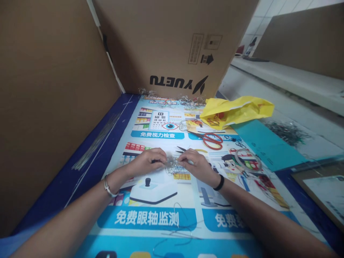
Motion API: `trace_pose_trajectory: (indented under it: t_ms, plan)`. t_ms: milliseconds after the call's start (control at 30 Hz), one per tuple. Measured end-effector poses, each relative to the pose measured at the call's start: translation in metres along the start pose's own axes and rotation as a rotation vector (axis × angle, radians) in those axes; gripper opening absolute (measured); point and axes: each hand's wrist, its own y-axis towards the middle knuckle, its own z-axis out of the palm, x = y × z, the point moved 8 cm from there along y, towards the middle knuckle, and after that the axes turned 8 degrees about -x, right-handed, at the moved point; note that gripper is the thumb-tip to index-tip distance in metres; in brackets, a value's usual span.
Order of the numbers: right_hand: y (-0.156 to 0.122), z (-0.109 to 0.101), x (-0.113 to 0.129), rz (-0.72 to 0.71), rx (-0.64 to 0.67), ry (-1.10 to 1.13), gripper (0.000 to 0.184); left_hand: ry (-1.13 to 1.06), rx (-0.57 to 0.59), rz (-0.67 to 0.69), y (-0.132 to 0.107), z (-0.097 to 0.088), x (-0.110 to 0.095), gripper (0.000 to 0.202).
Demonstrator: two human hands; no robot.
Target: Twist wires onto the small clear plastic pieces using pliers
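Over the middle of the printed sheet, a small tangle of thin silvery wire (171,164) spans the gap between my hands. My left hand (150,161) pinches its left side with thumb and forefinger. At the other side, my right hand (197,165) has its fingertips closed on the wire. The exact shape of the piece is too fine to make out. Just behind the right hand lies a tool with dark pointed jaws and yellow handles, apparently pliers (201,151), partly covered by that hand. Scissors with orange handles (213,141) rest farther back.
Loose bent wires (185,233) lie near the front. A wire coil (248,160) and a yellow bag (239,111) are at right. Straight wires (96,143) lie at left. Wire tangles (189,103) sit by the cardboard wall (172,43); a dark wire heap (287,132) is far right.
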Motion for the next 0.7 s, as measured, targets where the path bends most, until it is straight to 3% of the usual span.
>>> trace_pose_trajectory:
  t_ms: [233,367,500,600,700]
  plan:
    - [0.001,-0.001,0.008,-0.04,-0.05,0.01,0.008,-0.003,-0.069,-0.058,0.001,-0.001,0.006,0.008]
    - [0.001,-0.003,0.009,-0.04,-0.059,0.041,0.008,-0.037,-0.175,-0.116,0.002,-0.008,0.01,0.006]
    - [-0.001,-0.021,0.018,-0.041,-0.156,0.02,0.023,-0.105,-0.275,-0.158,0.002,-0.017,0.008,0.005]
    - [-0.006,-0.036,0.043,-0.198,-0.254,-0.159,0.029,-0.134,-0.344,-0.187,0.002,-0.022,0.003,0.006]
    - [-0.013,-0.028,0.067,-0.395,-0.202,-0.374,0.044,-0.135,-0.38,-0.191,0.002,-0.025,-0.003,0.008]
